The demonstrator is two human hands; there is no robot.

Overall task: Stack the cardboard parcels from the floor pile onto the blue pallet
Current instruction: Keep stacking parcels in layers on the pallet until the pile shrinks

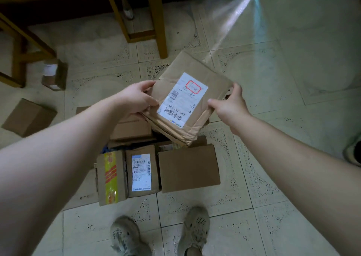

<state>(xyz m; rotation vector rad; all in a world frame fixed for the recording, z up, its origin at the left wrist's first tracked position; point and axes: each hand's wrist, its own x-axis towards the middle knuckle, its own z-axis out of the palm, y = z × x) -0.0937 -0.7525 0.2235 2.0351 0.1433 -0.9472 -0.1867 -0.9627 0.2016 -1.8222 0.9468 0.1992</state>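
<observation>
I hold a creased cardboard parcel [197,74] with a white shipping label, tilted in the air above the stack. My left hand [134,99] grips its left edge and my right hand [228,103] grips its right edge. Below it several parcels lie packed together: one with yellow-red tape [111,177], one with a white label [141,171], a plain one [188,168] and another behind [130,129]. Only a sliver of blue [106,149] shows between them, so the pallet is almost wholly hidden.
Two loose parcels lie on the tiled floor at left: a plain one [29,117] and one with white tape [54,74]. Wooden furniture legs [156,19] stand at the back. My shoes [196,230] are near the stack. A dark object [353,150] sits at the right edge.
</observation>
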